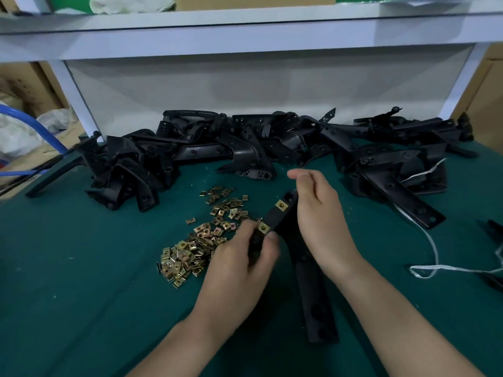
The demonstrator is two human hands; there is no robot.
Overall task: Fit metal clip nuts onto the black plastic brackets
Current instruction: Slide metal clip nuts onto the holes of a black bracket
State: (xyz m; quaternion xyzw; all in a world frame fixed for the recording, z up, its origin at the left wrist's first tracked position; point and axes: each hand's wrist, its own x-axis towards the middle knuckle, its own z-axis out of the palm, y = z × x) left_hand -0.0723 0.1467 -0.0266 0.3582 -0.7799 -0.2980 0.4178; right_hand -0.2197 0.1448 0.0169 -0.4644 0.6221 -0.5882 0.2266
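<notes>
Gripping the bracket (275, 216) low down with the left hand (245, 262), fingers curled round it, thumb just beside the lower of 2 clip nuts (263, 227) already seated on its edge. Held tilted above the green mat (81, 295), upper end toward the right hand (318, 213). Fingers of that hand curled at the upper end; cannot tell whether pinching it or only touching, and cannot see any nut inside

Possible troubles from here:
- pushing the next nut on crooked, and so missing the hole in the plastic
- slipping with the thumb on the thin steel edge, when pressing too hard
- losing a small nut from the fingertips, by reaching without looking

Around: loose nuts (201, 240) in a heap just left of the left hand, easy to scatter with the wrist. Pile of brackets (217, 148) along the back, well apart from the hands. Long black piece (313, 295) under the right forearm; cannot tell whether part of the held bracket or separate. White string (435, 268) to the right, near enough to catch. Blue hose (27, 123) far left, white shelf (245, 36) above; neither in the way
</notes>
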